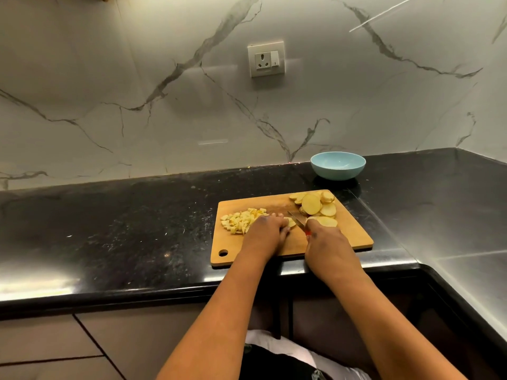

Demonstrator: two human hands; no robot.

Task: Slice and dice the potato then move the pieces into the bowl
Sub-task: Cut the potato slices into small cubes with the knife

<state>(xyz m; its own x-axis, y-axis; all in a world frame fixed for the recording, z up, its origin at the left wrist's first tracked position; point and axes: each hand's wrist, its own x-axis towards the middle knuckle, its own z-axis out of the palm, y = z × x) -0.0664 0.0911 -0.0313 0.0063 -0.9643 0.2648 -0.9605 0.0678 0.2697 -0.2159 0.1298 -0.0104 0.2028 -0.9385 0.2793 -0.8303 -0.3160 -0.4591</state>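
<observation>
Under the left fingers: a potato slice (291, 222) lies on the cutting board (354, 234), pinned by the curled fingertips of the left hand (267, 231).
Just right of those fingers: the knife (298, 221) stands blade down beside the slice, its red handle gripped in the right hand (325, 237), fingers wrapped round it.
Left of the left fingers: diced pieces (241, 222) sit in a loose heap, touching the hand's outer side.
Beyond the right fingers: uncut slices (315, 205) are piled at the board's far right corner, one lying just past the right knuckles.
Well beyond both hands: the bowl (338, 165) stands on the counter (123, 223) behind the board, near the wall; it looks to hold nothing yet.
Progress: slicing looks finished; dicing seems less than half done, judging by the two piles; nothing has been moved to the bowl.
Edges: the slice pile reaches the board's far right edge, so a nudge could push rounds off; the diced heap sits close to the left edge.
Open room: bare board lies between the two piles and nearer the wrists; the counter stretches wide to the left, and the path from board to bowl has nothing in it.
</observation>
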